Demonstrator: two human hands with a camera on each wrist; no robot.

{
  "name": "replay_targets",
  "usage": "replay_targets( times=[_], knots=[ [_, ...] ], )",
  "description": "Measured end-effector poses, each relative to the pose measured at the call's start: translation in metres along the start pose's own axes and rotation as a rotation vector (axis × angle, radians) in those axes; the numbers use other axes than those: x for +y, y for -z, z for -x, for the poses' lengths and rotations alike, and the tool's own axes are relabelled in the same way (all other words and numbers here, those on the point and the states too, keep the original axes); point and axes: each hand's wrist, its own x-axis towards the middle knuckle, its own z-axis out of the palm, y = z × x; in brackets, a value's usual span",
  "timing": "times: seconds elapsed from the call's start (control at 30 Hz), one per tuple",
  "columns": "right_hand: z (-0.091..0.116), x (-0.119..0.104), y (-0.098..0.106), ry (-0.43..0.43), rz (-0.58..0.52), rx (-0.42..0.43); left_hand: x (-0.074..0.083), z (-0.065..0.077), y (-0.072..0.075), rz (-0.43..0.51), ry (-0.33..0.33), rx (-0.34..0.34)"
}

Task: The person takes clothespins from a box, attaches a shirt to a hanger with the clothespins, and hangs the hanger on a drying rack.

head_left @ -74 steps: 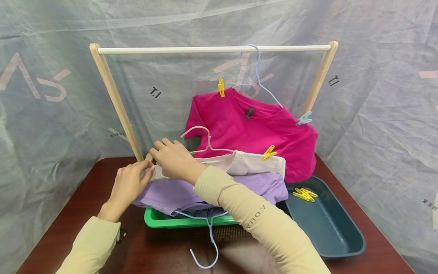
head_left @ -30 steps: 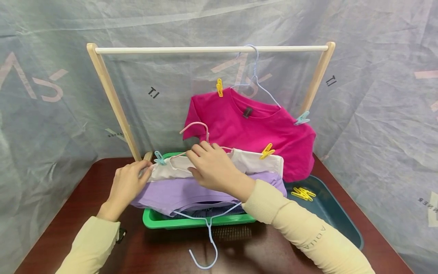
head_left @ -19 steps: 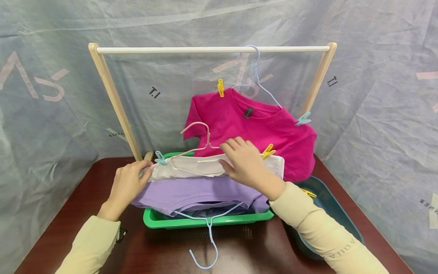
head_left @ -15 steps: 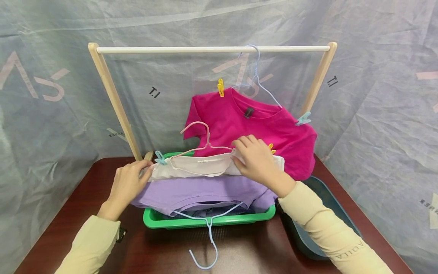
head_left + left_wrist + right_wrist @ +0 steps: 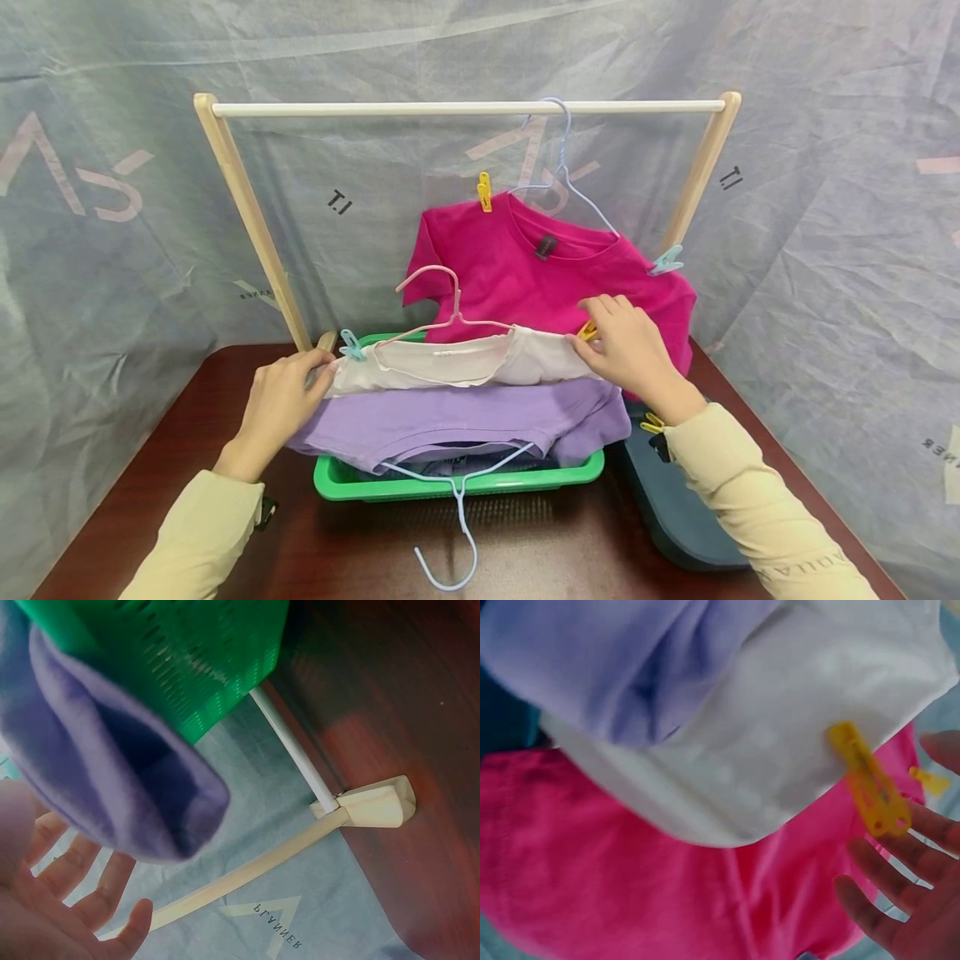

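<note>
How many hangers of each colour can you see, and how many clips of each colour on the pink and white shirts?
Blue hangers: 2
Pink hanger: 1
Yellow clips: 2
Light blue clips: 2
Total: 7

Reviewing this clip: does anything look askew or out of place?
The magenta shirt hangs askew: its shoulders slope down toward the right of the head view rather than sitting level under the rail. The lower blue hanger juts from the purple shirt past the front rim of the green basket, unhooked.
</note>
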Motion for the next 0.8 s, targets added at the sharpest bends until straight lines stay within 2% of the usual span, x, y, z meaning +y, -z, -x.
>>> replay_targets(
  times=[0.17,0.43,0.8],
  knots=[
    [0.01,0.011,-0.001,-0.089,-0.02,-0.056,0.0,0.0,0.0,0.002,-0.003,0.001],
    [0.021,0.02,-0.007,-0.165,-0.043,-0.104,0.001,0.0,0.001,0.003,-0.005,0.006],
    [0.03,0.028,-0.016,-0.156,-0.056,-0.129,0.001,-0.001,0.001,0.0,0.003,-0.009]
  ],
)
